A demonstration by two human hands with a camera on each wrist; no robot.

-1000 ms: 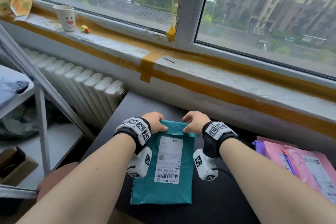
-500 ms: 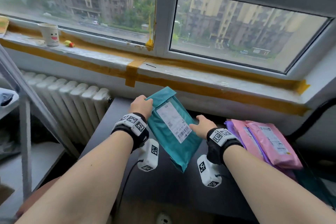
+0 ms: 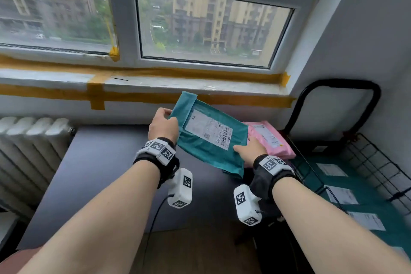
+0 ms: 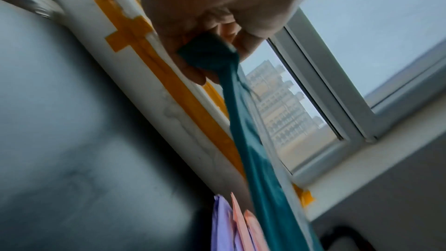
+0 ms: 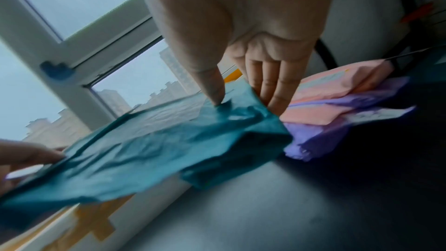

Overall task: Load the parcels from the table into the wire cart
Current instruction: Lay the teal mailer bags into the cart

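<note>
Both hands are holding the teal parcel (image 3: pixel 209 140) in the air above the table (image 3: pixel 93 176): the left hand (image 3: pixel 163 125) is pinching its 10 o'clock corner, the right hand (image 3: pixel 249 150) is gripping its 4 o'clock edge, thumb on top. The wire cart (image 3: pixel 375 162) is standing at 3 o'clock, teal parcels lying inside it.

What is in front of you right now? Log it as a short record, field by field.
held item: teal parcel, label up, lifted clear of the table
left hand: grips the parcel's flap end
right hand: thumb on top, fingers beneath the opposite end
still on table: pink parcels stacked on a purple parcel, at the right edge
wire cart: right of the table, already holds teal parcels with white labels
task status: the held parcel is not yet in the cart
</note>
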